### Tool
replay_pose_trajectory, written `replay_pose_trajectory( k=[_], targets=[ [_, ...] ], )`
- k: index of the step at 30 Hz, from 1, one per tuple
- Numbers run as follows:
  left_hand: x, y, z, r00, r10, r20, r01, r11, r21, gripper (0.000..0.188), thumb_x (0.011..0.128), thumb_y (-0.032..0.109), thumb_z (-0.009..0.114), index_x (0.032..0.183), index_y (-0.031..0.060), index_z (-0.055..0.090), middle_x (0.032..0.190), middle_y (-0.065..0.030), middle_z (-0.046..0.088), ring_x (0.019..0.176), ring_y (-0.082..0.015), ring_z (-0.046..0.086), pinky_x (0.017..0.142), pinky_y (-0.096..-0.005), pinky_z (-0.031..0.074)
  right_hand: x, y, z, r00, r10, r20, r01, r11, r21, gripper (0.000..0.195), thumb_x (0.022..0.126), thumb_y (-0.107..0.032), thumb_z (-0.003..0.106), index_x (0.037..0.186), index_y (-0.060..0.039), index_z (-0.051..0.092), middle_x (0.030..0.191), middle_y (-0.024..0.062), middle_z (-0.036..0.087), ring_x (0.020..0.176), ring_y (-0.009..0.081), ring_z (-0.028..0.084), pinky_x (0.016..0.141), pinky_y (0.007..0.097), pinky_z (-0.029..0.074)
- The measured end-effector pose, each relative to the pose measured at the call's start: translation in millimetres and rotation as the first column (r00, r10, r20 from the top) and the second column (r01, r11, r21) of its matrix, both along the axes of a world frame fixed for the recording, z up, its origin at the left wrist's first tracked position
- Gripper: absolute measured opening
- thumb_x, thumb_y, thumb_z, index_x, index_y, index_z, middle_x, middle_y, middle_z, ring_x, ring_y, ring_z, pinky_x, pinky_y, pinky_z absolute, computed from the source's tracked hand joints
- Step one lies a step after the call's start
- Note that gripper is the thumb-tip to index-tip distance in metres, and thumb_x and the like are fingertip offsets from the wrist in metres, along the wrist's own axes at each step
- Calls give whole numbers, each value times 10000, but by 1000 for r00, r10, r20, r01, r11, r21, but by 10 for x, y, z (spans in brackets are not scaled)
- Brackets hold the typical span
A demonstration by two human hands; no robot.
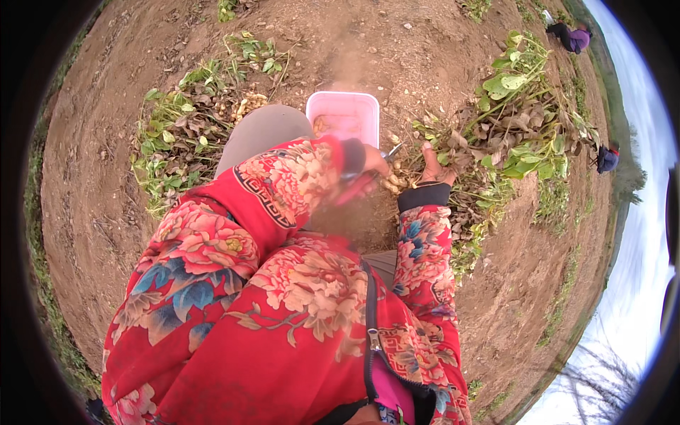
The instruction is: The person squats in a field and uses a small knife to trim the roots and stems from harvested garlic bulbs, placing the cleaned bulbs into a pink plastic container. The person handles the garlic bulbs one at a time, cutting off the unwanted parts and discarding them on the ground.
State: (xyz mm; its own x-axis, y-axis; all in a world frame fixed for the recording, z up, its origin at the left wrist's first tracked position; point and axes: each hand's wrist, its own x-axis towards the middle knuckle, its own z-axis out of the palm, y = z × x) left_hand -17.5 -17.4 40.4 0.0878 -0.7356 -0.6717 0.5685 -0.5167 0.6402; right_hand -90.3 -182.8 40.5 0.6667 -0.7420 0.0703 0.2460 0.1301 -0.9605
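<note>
My left hand (374,162) grips a pair of shears with red handles (351,192), partly blurred. The shears' metal blades (393,152) point toward a cluster of peanut pods (394,181). My right hand (434,169) is closed around the stems of an uprooted peanut plant (459,146), close to its pods, with the thumb raised. Leafy tops of the bundle spread away to the right of that hand. Just above my left hand stands a pale pink plastic tub (366,106) on the soil. A few pods (320,125) lie inside it; my left wrist hides its near side.
A heap of pulled peanut plants (175,133) lies left of my bent knee (265,130), with pods (248,103) showing. Another heap (515,111) covers ground at the right. Two people (578,38) (608,157) are farther off in the field. Bare soil (90,175) surrounds everything.
</note>
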Motion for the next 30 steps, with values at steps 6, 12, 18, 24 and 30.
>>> replay_pose_trajectory(
  k=[6, 12, 18, 24, 30],
  targets=[
    [70, 6, 4, 953, -148, 263, 140, 989, 49, 258, 794, 186, 575, 976, 18, 500, 694, -143, 584, 532, -222, 597, 468, -356, 531, 32, -195, -172, 998, -64, -7, 63, 998, -9, 774, 640, 73, 735, 1302, -46, 354, 1237, 132, 465, 1031, 210, 514, 827, 354, 520],
    [19, 93, 56, 980, -162, 112, 163, 987, 0, 270, 794, 196, 586, 987, 32, 494, 711, -144, 585, 539, -232, 598, 483, -350, 532, -47, -913, -740, 977, -96, 188, -11, 866, 499, 735, 680, 97, 694, 1305, -129, 380, 1269, 120, 446, 1102, 252, 461, 881, 443, 486],
    [-9, 25, -144, 983, -41, -176, 46, 999, 23, 302, 811, 228, 594, 1022, 43, 482, 806, -162, 586, 636, -232, 599, 600, -415, 539, -95, -797, -753, 993, -107, -41, 112, 985, 131, 765, 660, 71, 722, 1316, -94, 366, 1256, 118, 460, 1104, 201, 466, 933, 354, 437],
    [-15, -12, -114, 949, 18, -313, 7, 997, 79, 346, 823, 256, 598, 1049, 34, 457, 829, -181, 576, 669, -258, 597, 659, -466, 533, -7, -303, -333, 985, -164, -62, 166, 985, 34, 769, 654, 9, 755, 1311, -33, 357, 1245, 109, 468, 1072, 188, 485, 956, 355, 397],
    [-18, -22, -16, 927, 30, -373, -8, 998, 61, 324, 835, 243, 572, 1043, 23, 455, 817, -185, 563, 693, -289, 594, 680, -497, 531, -52, -434, -423, 987, -123, -106, 115, 990, -75, 762, 658, -44, 771, 1298, 2, 360, 1215, 121, 490, 1064, 192, 495, 937, 343, 414]
  ],
)
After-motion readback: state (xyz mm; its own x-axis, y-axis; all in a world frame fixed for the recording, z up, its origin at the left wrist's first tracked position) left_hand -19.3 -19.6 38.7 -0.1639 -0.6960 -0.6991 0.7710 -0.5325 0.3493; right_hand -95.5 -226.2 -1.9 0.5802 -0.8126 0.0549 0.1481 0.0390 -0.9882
